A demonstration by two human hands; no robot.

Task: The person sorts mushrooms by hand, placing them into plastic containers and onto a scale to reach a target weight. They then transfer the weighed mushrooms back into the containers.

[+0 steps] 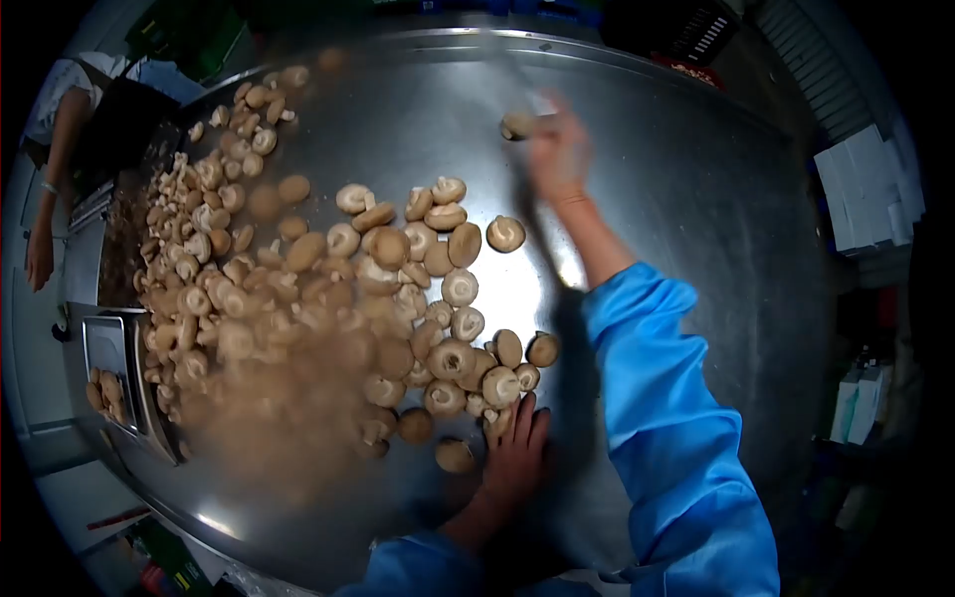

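Observation:
A large heap of brown-capped mushrooms (308,289) covers the left and middle of the metal table. My right hand (559,151) is stretched out to the far side, smeared by motion. Its fingers appear closed on a single mushroom (517,126), away from the heap. Near the front edge of the heap, my left hand (515,453) lies with fingers extended, touching a pale mushroom (497,423). Its thumb is hidden. Loose mushrooms, one with its stem side up (453,359), lie just beyond those fingers.
The metal table (716,229) has a raised far edge. A scale (134,373) with several mushrooms on its pan stands at the left. Another person's arm (58,189) hangs beyond the left end. White boxes (860,189) are at the right. Part of the heap looks blurred.

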